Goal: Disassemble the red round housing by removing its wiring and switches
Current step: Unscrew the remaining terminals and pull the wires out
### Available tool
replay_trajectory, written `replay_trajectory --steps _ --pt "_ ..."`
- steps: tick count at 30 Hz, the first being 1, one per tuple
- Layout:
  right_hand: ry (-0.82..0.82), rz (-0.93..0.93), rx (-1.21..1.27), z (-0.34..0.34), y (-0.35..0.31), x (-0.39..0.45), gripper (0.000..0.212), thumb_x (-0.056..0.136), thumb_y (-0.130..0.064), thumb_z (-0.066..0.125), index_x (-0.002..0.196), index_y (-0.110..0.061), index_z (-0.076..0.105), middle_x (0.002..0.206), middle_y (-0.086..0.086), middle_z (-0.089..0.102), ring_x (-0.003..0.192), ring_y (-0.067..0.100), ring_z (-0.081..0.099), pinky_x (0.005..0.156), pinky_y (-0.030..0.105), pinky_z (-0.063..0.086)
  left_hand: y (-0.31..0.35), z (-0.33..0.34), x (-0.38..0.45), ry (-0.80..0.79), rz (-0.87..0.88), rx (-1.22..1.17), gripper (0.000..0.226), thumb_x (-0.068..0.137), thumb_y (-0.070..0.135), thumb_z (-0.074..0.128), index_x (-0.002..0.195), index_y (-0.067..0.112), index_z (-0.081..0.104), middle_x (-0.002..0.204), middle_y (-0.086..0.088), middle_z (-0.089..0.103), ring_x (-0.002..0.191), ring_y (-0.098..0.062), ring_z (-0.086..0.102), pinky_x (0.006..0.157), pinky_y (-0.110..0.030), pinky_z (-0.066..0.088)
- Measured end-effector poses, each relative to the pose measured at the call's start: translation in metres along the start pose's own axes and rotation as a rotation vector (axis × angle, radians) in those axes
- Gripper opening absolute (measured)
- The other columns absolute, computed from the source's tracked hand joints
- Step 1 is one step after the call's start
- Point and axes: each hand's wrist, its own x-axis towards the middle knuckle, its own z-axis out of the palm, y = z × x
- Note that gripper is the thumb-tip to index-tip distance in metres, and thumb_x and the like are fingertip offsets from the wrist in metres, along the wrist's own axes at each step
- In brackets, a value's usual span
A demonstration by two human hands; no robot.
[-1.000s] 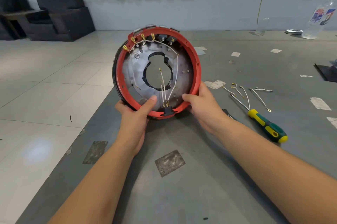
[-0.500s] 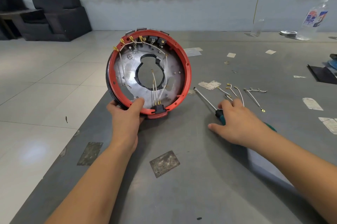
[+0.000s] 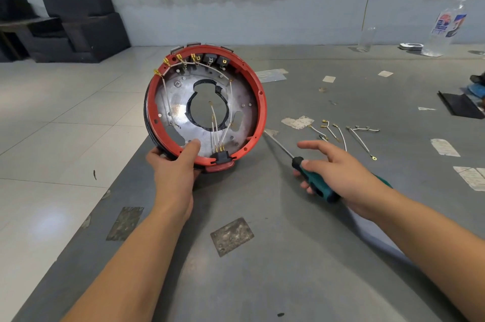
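The red round housing [image 3: 258, 90] stands tilted on its edge on the grey table, its open side towards me. My left hand [image 3: 174, 167] grips its lower left rim, thumb inside on the metal plate [image 3: 181, 109]. White wires [image 3: 214, 122] with brass terminals run inside to a black connector [image 3: 223, 157] at the bottom. Black switches [image 3: 210, 58] sit along the top rim. My right hand [image 3: 333, 167] curls its fingers round the green handle of a screwdriver [image 3: 313, 180] on the table, index finger stretched out.
Several removed wires [image 3: 341, 132] lie on the grey table [image 3: 288, 256] right of the housing, among paper scraps. A plastic bottle [image 3: 446, 30] and a glass stand far right. The table's left edge drops to a tiled floor; black armchairs stand at back left.
My right hand left the housing rim, moved right to the screwdriver and now closes round its handle. My left hand alone holds the housing, which shifted slightly left.
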Motion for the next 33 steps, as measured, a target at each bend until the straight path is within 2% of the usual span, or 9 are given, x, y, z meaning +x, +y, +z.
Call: replay_trajectory --steps 4,7,11,16,19,22,25,28,33 --pt "-0.123 -0.129 0.188 0.003 0.006 0.002 0.030 0.100 -0.007 0.059 0.106 -0.030 0.077 0.136 0.000 0.060 0.078 0.029 0.074 0.070 0.029 0.058 0.002 0.000 0.000 0.032 0.011 -0.035 0.056 0.077 0.030 0.081 0.115 0.029 0.041 0.115 -0.001 0.066 0.105 -0.026 0.072 0.094 -0.054 0.060" --pt "-0.218 -0.246 0.182 0.003 0.011 0.006 0.014 0.088 -0.024 0.074 0.102 -0.022 0.078 0.149 -0.018 0.048 0.100 0.028 0.074 0.084 0.033 0.054 0.003 -0.002 0.002 0.053 0.008 -0.049 0.046 0.088 0.021 0.080 0.111 0.029 0.041 0.116 -0.002 0.065 0.104 -0.025 0.070 0.095 -0.056 0.059" --pt "-0.299 -0.389 0.112 0.002 0.014 0.003 0.051 0.070 -0.039 0.091 0.115 -0.028 0.069 0.150 -0.021 0.049 0.120 0.027 0.067 0.100 0.038 0.053 0.005 -0.004 0.003 0.074 0.014 -0.039 0.046 0.089 0.019 0.078 0.113 0.028 0.041 0.121 -0.005 0.064 0.117 -0.031 0.068 0.095 -0.055 0.059" --pt "-0.276 -0.570 0.042 0.007 0.011 -0.002 0.037 0.088 -0.003 0.076 0.117 -0.020 0.062 0.148 -0.011 0.052 0.111 0.029 0.071 0.098 0.036 0.057 0.007 -0.003 0.003 0.080 0.021 -0.044 0.047 0.090 0.019 0.078 0.115 0.028 0.040 0.122 -0.004 0.064 0.116 -0.029 0.069 0.096 -0.057 0.059" --pt "-0.206 -0.670 0.015 0.012 0.008 -0.002 0.025 0.094 -0.005 0.070 0.117 -0.014 0.062 0.142 -0.005 0.060 0.113 0.029 0.070 0.098 0.041 0.057 0.009 0.000 0.001 0.064 0.026 -0.057 0.047 0.089 0.018 0.080 0.112 0.028 0.040 0.114 0.001 0.065 0.093 -0.020 0.073 0.091 -0.059 0.060" --pt "-0.041 -0.773 -0.080 0.013 0.006 -0.002 0.025 0.095 -0.026 0.072 0.119 -0.025 0.065 0.133 -0.006 0.066 0.128 0.021 0.060 0.104 0.041 0.052 0.011 0.001 -0.001 0.019 0.044 -0.087 0.052 0.087 0.015 0.084 0.109 0.028 0.038 0.108 0.006 0.067 0.076 -0.014 0.074 0.081 -0.055 0.064" --pt "0.092 -0.753 0.049 0.015 -0.001 -0.001 0.033 0.091 -0.041 0.070 0.115 -0.019 0.067 0.118 -0.003 0.072 0.105 0.015 0.069 0.088 0.031 0.057 0.011 0.002 -0.003 -0.045 0.074 -0.084 0.058 0.084 0.009 0.085 0.112 0.027 0.037 0.096 0.016 0.071 0.081 -0.015 0.073 0.082 -0.059 0.063" --pt "0.166 -0.696 0.233 0.012 -0.011 0.004 0.029 0.094 -0.036 0.069 0.106 -0.009 0.064 0.102 0.011 0.076 0.073 0.022 0.069 0.068 0.029 0.055 0.011 0.001 -0.006 -0.084 0.092 -0.067 0.065 0.082 0.001 0.084 0.117 0.026 0.035 0.117 -0.001 0.067 0.094 -0.021 0.072 0.087 -0.064 0.060" --pt "0.148 -0.583 0.394 -0.007 -0.020 0.010 0.033 0.092 -0.028 0.075 0.108 -0.003 0.062 0.102 0.016 0.076 0.069 0.023 0.064 0.066 0.027 0.054 0.008 0.000 -0.008 -0.099 0.112 -0.086 0.071 0.081 -0.001 0.083 0.126 0.024 0.034 0.135 -0.005 0.059 0.103 -0.013 0.074 0.084 -0.049 0.064"
